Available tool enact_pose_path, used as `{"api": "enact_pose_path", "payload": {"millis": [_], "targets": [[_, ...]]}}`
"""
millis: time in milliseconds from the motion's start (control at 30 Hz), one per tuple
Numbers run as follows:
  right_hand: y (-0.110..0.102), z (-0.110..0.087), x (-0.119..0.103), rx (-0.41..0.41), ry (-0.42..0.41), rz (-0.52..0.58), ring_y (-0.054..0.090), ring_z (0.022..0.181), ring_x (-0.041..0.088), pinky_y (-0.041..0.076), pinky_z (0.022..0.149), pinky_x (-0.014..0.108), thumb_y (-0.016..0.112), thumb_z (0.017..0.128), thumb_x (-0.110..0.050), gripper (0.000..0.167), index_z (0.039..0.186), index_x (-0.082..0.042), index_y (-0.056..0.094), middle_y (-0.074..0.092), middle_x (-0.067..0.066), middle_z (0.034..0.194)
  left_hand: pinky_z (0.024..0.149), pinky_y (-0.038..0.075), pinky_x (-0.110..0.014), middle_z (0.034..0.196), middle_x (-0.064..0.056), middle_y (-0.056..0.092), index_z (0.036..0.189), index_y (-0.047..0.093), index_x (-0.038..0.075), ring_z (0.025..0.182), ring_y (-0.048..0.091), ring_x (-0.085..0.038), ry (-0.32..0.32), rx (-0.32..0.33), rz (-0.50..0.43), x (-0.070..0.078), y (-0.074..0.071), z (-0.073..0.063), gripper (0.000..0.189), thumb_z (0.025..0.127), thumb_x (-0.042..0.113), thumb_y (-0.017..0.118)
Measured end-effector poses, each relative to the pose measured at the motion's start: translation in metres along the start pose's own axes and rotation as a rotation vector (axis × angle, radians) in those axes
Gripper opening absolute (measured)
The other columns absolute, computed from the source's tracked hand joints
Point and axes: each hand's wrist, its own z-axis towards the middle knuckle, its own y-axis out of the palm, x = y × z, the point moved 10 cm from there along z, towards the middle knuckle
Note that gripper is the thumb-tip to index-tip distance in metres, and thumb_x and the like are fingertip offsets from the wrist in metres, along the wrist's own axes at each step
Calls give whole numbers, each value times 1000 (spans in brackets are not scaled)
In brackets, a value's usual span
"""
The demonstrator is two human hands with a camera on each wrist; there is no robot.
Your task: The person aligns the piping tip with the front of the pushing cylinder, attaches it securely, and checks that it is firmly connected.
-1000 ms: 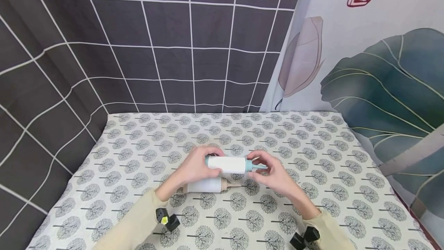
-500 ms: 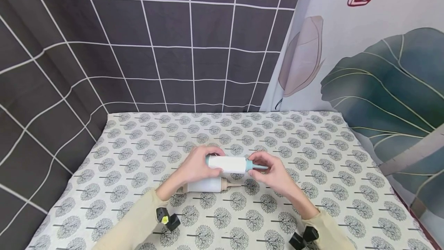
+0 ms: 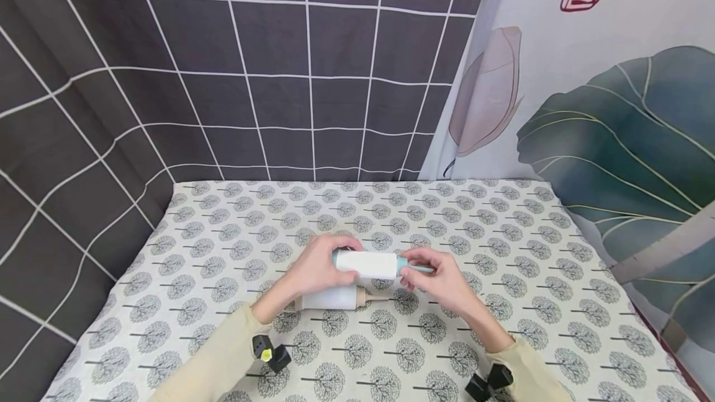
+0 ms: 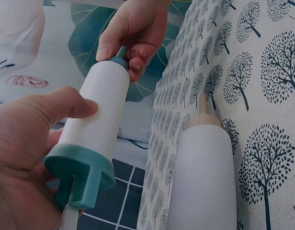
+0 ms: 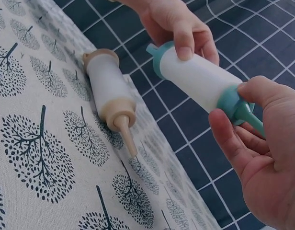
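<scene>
A white squeeze bottle (image 3: 368, 264) with a teal collar and nozzle is held sideways above the cloth. My left hand (image 3: 321, 262) grips its body near the teal end piece (image 4: 83, 170), thumb on the white wall. At the other end, my right hand (image 3: 438, 275) pinches the teal collar (image 5: 232, 103) between thumb and fingers. The thin teal nozzle (image 5: 250, 120) points toward the right palm. A second squeeze bottle (image 3: 331, 298), white with beige ends, lies on the cloth just below and nearer me, its beige nozzle (image 5: 125, 134) pointing right. Neither hand touches it.
A white cloth with a tree print (image 3: 385, 352) covers the table. Behind and at the left hangs a dark curtain (image 3: 279, 98) with white grid lines. A white curtain with large leaves (image 3: 625, 135) hangs at the right.
The fingers of my right hand have shifted round the teal collar, the lower ones now curling beneath it. My left hand and both bottles stay nearly where they were.
</scene>
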Motion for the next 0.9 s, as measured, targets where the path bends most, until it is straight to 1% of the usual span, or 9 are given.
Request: {"api": "enact_pose_path", "payload": {"millis": [133, 233, 367, 533, 633, 700, 767, 833, 900], "targets": [[1, 0, 2, -18, 13, -5, 68, 70, 31, 60, 65, 35, 67, 93, -5, 31, 116, 15, 59, 66, 30, 94, 73, 51, -37, 98, 3, 70, 103, 73, 15, 86, 59, -16, -17, -1, 6, -1, 0, 0, 40, 67, 3, 84], [2, 1, 2, -31, 2, -9, 68, 67, 26, 59, 63, 35, 65, 95, -6, 30, 116, 15, 59, 66, 31, 91, 73, 51, -37, 98, 4, 70, 104, 73, 16, 87, 59, -16, -30, -5, 8, -2, 0, 0, 40, 67, 4, 84], [3, 1, 2, -49, -8, 14, 67, 66, 28, 59, 61, 38, 62, 97, -7, 28, 114, 16, 60, 66, 30, 89, 74, 50, -38, 99, 3, 70, 104, 73, 15, 88, 58, -17, -23, -7, 12, -1, 1, 0, 40, 67, 5, 84], [4, 2, 3, -52, 4, 18, 67, 67, 31, 59, 59, 42, 60, 99, -7, 27, 113, 15, 61, 66, 31, 90, 75, 50, -38, 99, 3, 70, 104, 73, 14, 87, 58, -17, -9, -5, 12, 0, 1, 0, 39, 67, 5, 84], [2, 1, 4, -37, 20, -3, 67, 69, 37, 59, 59, 42, 61, 99, -8, 29, 116, 15, 60, 67, 29, 95, 75, 50, -38, 99, 3, 70, 104, 73, 14, 88, 58, -16, -10, -8, 7, -1, 2, 0, 39, 68, 5, 83], [0, 1, 4, -16, 27, -22, 66, 69, 39, 59, 58, 43, 63, 98, -10, 32, 120, 13, 59, 68, 25, 98, 75, 51, -38, 99, 3, 70, 104, 73, 14, 88, 58, -16, -14, -9, 4, -2, 2, 0, 39, 68, 5, 83], [-1, 0, 2, 2, 13, -41, 67, 70, 37, 59, 60, 41, 65, 96, -9, 36, 124, 12, 57, 68, 22, 105, 75, 51, -38, 99, 2, 70, 104, 73, 14, 89, 58, -17, -20, -10, -1, -3, 2, 0, 38, 68, 5, 83], [-2, 0, -1, 12, -21, -57, 68, 79, 32, 60, 64, 40, 67, 93, -7, 40, 128, 10, 55, 66, 21, 112, 74, 51, -37, 99, 2, 70, 104, 73, 15, 88, 58, -17, -30, -11, -5, -4, 2, -1, 38, 68, 5, 83], [-2, 0, -6, 17, -74, -80, 67, 90, 27, 59, 74, 38, 70, 89, -2, 45, 129, 9, 54, 63, 21, 118, 73, 52, -37, 99, 1, 69, 104, 73, 15, 88, 58, -17, -37, -11, -8, -4, 2, -1, 39, 69, 4, 83]]}}
